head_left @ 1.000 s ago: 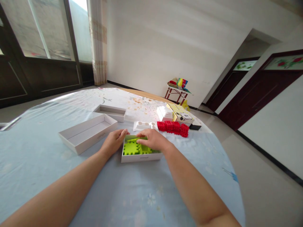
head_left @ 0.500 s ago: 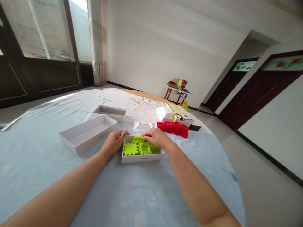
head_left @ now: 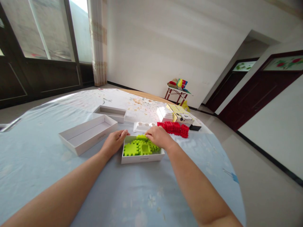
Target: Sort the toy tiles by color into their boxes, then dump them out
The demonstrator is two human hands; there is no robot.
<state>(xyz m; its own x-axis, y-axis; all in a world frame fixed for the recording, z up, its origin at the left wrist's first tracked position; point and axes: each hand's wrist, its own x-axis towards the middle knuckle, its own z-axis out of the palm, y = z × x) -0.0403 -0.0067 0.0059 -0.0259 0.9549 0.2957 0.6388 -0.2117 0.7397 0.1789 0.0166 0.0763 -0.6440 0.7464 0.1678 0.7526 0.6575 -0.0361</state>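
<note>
A white box (head_left: 142, 159) stands in front of me, holding several bright green interlocking blocks (head_left: 131, 149) with notched edges. My left hand (head_left: 114, 142) grips the box at its far left corner, fingers bent around the wall. Over the box's far side, my right hand (head_left: 158, 136) pinches one green block (head_left: 141, 137); its fingertips partly hide that piece. Just beyond the right hand lies a row of red interlocking blocks (head_left: 174, 128).
Two more white boxes, a long one (head_left: 87, 134) and a smaller one (head_left: 113, 113), stand to the left. White trays (head_left: 141, 126), a stack of white pieces (head_left: 164, 113) and a yellow cartoon box (head_left: 181, 114) are farther back. A patterned cloth (head_left: 113, 195) covers the round table.
My right hand has shifted slightly right and up, and the green block at its fingertips has moved with it. The left hand and the box stay in place.
</note>
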